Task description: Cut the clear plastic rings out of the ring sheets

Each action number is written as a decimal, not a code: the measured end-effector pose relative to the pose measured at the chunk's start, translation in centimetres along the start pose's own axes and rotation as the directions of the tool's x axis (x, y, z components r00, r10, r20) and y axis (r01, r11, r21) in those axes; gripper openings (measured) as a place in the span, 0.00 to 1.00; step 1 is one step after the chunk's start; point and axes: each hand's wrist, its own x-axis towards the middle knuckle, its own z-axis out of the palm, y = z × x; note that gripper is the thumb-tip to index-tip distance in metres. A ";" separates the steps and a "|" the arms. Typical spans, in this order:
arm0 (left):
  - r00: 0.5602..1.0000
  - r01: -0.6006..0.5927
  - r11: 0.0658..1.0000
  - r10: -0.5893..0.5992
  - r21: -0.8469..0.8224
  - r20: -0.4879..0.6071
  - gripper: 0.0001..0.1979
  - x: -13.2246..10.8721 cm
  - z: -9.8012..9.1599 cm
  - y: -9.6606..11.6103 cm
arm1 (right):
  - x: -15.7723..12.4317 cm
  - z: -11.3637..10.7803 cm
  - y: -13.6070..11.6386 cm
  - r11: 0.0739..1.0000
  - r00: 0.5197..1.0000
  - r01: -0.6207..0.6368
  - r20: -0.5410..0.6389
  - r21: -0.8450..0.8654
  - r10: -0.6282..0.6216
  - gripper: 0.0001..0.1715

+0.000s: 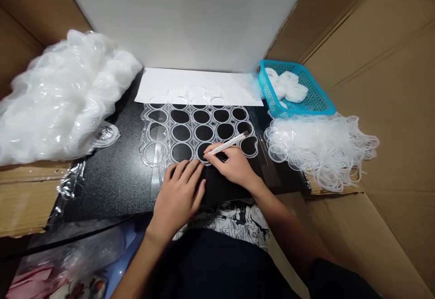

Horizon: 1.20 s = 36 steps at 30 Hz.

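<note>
A clear sheet of joined white-edged rings (204, 132) lies on the black table, its far rows over a strip of white paper (200, 81). My right hand (234, 163) grips a slim white pen-like tool (227, 145) at its lower end, which points at a ring in the nearest row. Its dark end slants up to the right. My left hand (181, 190) lies palm down with its fingers spread on the sheet's near edge, just left of the tool's lower end. It holds nothing.
A large heap of translucent white pieces (71, 95) fills the left side. At the right stands a turquoise basket (317, 104) with white ring bundles (288, 86), and a pile of loose white rings (319, 145) lies in front. Cardboard walls (384, 77) flank the black table (105, 185).
</note>
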 end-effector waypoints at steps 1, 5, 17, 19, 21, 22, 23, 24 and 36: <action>1.000 -0.002 1.000 0.002 0.004 0.001 0.21 0.0 0.0 0.0 | 0.0 0.0 0.0 1.000 1.000 0.002 0.002 -0.002 -0.002 0.07; 1.000 -0.019 1.000 0.019 0.023 0.008 0.21 0.0 -0.1 -0.1 | -0.2 0.2 0.1 1.000 1.000 0.022 0.012 -0.014 -0.022 0.06; 0.999 -0.018 1.000 0.018 0.001 0.034 0.21 0.1 -0.6 -0.4 | -1.0 1.3 -0.5 0.997 0.991 0.033 -0.128 -0.066 -0.041 0.06; 0.999 -0.017 1.000 0.017 0.000 0.036 0.22 0.1 -0.6 -0.4 | -1.0 1.2 -0.5 0.997 0.991 0.041 -0.123 -0.064 -0.049 0.06; 0.999 -0.020 1.000 0.020 -0.002 0.040 0.22 0.1 -0.6 -0.5 | -0.9 1.2 -0.5 0.998 0.991 0.042 -0.125 -0.051 -0.048 0.06; 0.999 -0.022 1.000 0.022 -0.004 0.042 0.22 0.0 -0.6 -0.5 | -0.9 1.2 -0.5 0.998 0.991 0.040 -0.126 -0.046 -0.045 0.06; 0.999 -0.023 1.000 0.023 -0.005 0.044 0.22 0.0 -0.6 -0.5 | -0.9 1.2 -0.5 0.998 0.991 0.037 -0.126 -0.047 -0.043 0.06; 0.999 -0.023 1.000 0.024 -0.006 0.047 0.22 0.0 -0.6 -0.5 | -0.9 1.1 -0.5 0.998 0.992 0.036 -0.123 -0.052 -0.042 0.06; 0.996 -0.025 1.000 0.024 0.019 0.081 0.22 0.2 -0.8 -0.6 | -1.5 1.7 -1.2 0.929 0.981 0.161 -0.046 -0.332 -0.187 0.10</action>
